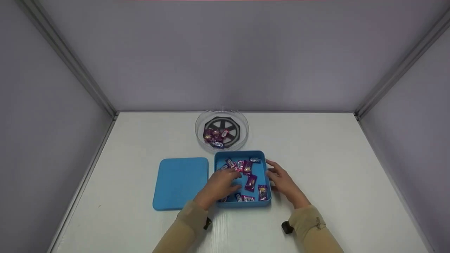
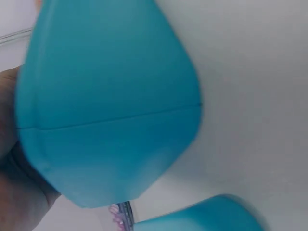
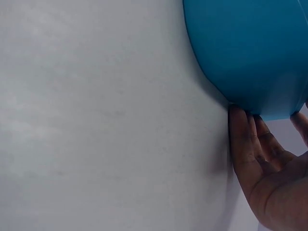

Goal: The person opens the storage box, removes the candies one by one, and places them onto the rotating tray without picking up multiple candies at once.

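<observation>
The left hand (image 1: 220, 183), thumb and fingers spread, reaches over purple-wrapped sweets (image 1: 251, 183) inside a square blue open box (image 1: 246, 204); the right hand (image 1: 284, 181), fingers extended, touches its side.

Smooth, low-sheen blue plastic, by look, for box (image 1: 242, 204) and, toward left edge of worktop (image 1: 316, 151), for lid (image 1: 181, 183). Glossy printed film round sweets (image 1: 251, 183). Clear and shiny for bowl (image 1: 244, 127) near back edge, plastic or glass, cannot tell. Smooth, faintly glossy white across worktop. Matt tan cloth in sleeves (image 1: 314, 219).
</observation>
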Demonstrator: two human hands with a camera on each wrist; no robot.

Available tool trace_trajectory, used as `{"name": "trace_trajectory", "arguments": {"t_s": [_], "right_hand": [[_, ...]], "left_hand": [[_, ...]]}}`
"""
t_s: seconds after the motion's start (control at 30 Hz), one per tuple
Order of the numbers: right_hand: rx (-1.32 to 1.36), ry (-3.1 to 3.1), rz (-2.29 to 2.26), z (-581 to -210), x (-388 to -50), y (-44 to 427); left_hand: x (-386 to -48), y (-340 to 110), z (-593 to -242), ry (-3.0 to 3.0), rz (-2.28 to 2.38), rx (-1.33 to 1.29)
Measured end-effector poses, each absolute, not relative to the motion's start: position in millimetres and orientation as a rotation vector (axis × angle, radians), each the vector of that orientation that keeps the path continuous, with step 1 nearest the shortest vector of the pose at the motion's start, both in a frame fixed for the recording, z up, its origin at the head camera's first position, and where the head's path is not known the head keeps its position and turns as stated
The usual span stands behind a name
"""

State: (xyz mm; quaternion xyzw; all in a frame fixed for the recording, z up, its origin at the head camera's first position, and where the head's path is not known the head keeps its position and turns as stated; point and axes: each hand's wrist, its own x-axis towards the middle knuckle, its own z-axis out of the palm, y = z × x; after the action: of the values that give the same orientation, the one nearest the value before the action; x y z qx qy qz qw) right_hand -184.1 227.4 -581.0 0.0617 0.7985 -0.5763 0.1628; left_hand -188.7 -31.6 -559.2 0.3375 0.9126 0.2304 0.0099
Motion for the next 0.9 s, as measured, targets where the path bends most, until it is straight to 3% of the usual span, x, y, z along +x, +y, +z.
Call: {"name": "trace_trajectory", "arguments": {"t_s": [0.9], "right_hand": [[0.183, 2.275, -1.635, -581, -184, 227]], "left_hand": [[-188, -29, -577, 2.813, 0.351, 1.295]]}}
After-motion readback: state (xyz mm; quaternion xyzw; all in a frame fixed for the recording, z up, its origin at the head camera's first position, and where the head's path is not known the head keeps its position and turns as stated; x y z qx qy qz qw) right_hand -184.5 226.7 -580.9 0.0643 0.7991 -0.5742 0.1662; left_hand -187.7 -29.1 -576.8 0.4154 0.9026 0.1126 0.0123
